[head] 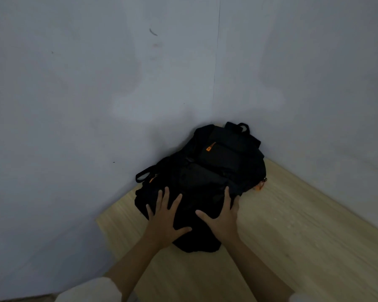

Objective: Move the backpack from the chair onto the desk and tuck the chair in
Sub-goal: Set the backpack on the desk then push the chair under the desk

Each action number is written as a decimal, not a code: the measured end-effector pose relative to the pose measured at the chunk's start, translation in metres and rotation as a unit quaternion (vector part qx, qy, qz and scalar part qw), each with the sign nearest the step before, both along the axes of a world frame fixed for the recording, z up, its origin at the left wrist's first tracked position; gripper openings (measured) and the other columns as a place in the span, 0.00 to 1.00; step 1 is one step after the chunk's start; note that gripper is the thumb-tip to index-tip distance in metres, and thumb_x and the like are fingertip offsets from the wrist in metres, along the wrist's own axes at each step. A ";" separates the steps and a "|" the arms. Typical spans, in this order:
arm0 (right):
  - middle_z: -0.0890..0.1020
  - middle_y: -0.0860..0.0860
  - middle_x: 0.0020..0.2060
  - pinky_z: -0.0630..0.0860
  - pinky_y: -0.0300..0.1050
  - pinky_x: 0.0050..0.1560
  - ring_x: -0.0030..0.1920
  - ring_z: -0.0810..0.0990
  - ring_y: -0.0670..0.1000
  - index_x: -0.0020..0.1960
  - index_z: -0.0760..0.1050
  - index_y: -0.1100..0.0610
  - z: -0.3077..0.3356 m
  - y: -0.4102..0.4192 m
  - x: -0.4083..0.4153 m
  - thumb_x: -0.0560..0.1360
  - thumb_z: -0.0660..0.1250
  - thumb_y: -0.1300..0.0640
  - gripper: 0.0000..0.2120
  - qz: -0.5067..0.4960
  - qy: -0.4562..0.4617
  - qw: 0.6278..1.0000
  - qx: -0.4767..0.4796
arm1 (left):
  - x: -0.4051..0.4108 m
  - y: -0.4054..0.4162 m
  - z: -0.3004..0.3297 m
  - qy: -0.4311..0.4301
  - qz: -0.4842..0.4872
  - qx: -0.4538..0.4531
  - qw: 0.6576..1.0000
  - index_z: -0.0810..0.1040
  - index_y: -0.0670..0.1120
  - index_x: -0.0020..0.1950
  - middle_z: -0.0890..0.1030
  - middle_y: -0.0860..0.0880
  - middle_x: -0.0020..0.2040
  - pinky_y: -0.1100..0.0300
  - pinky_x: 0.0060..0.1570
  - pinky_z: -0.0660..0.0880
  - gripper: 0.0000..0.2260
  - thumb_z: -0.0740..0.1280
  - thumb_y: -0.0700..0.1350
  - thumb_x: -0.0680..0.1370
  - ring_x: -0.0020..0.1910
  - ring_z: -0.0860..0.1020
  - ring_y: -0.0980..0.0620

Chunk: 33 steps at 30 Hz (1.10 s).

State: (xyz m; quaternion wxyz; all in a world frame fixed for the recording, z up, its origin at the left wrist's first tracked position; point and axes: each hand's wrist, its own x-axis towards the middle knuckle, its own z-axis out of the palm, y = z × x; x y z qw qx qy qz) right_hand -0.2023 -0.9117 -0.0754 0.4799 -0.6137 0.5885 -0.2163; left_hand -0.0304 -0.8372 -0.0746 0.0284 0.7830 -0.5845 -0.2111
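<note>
A black backpack [207, 175] with orange zipper pulls lies flat on the light wooden desk [292, 225], pushed into the corner where two walls meet. My left hand [165, 216] rests palm down on the near left part of the bag, fingers spread. My right hand [223, 216] lies flat on the near right part, fingers spread, its outer fingers curled over the bag's right edge. Neither hand grips anything. The chair is out of view.
Pale grey walls [96, 94] stand directly behind and to the left of the desk, meeting at a corner seam. The desk's left edge [103, 234] runs along the left wall. Bare wood stretches to the right and in front of the bag.
</note>
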 end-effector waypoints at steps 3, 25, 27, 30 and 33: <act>0.36 0.58 0.77 0.51 0.61 0.76 0.78 0.40 0.59 0.77 0.38 0.44 -0.006 -0.013 0.005 0.64 0.76 0.39 0.58 0.017 0.006 1.000 -0.003 | 0.010 -0.016 0.000 -0.025 -0.017 0.019 0.999 0.41 0.56 0.78 0.34 0.46 0.78 0.32 0.71 0.41 0.46 0.62 0.70 0.69 0.76 0.32 0.44; 0.39 0.58 0.78 0.52 0.57 0.77 0.78 0.43 0.59 0.78 0.42 0.49 0.008 0.002 0.008 0.69 0.75 0.46 0.51 -0.003 0.054 0.997 -0.060 | 0.014 0.000 0.020 -0.049 -0.047 -0.026 0.997 0.42 0.50 0.78 0.40 0.44 0.80 0.38 0.75 0.47 0.38 0.59 0.63 0.77 0.79 0.41 0.43; 0.40 0.59 0.78 0.51 0.59 0.77 0.78 0.42 0.59 0.78 0.43 0.50 0.018 0.019 0.007 0.70 0.74 0.47 0.50 -0.002 0.064 0.995 -0.075 | 0.009 0.024 0.027 -0.036 -0.047 -0.042 0.997 0.42 0.51 0.78 0.40 0.44 0.80 0.40 0.76 0.47 0.38 0.59 0.62 0.77 0.79 0.42 0.43; 0.41 0.59 0.78 0.52 0.60 0.77 0.78 0.42 0.61 0.78 0.44 0.51 0.033 0.046 0.006 0.71 0.73 0.47 0.49 -0.001 0.065 0.994 -0.086 | 0.006 0.060 0.037 -0.034 -0.052 -0.047 0.997 0.41 0.52 0.78 0.38 0.44 0.79 0.42 0.76 0.48 0.38 0.60 0.61 0.78 0.79 0.42 0.44; 0.40 0.58 0.78 0.53 0.60 0.77 0.78 0.41 0.60 0.79 0.44 0.51 0.046 0.080 0.004 0.71 0.73 0.47 0.48 -0.005 0.059 0.994 -0.091 | 0.005 0.096 0.048 -0.056 -0.055 -0.036 0.996 0.39 0.52 0.78 0.37 0.44 0.79 0.44 0.76 0.46 0.37 0.59 0.59 0.79 0.79 0.42 0.44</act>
